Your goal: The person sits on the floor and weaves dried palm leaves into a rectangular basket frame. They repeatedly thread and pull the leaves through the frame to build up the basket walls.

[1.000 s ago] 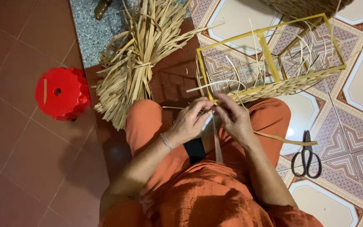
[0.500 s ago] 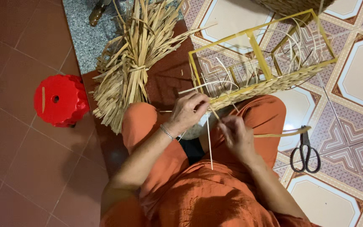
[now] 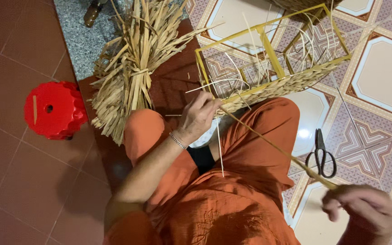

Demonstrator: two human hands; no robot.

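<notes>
Left hand [image 3: 199, 117] is pinching the woven edge of the yellow-framed basket [image 3: 273, 77] resting on the knees, right hand [image 3: 358, 209] is gripping the long straw strand [image 3: 273, 145] stretched taut from that edge, black scissors [image 3: 321, 154] lying nearby on the tiles.

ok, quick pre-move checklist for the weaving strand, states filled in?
1. Left hand pinching at the woven edge of the basket frame: ok.
2. Right hand gripping the strand: ok, though blurred.
3. Strand straight between hands, no slack: ok.
4. Strand free of the scissors: ok, scissors lie beside it on the floor.
5. Spare straw bundle near the left knee: ok.
6. Strand undamaged: cannot tell.
</notes>
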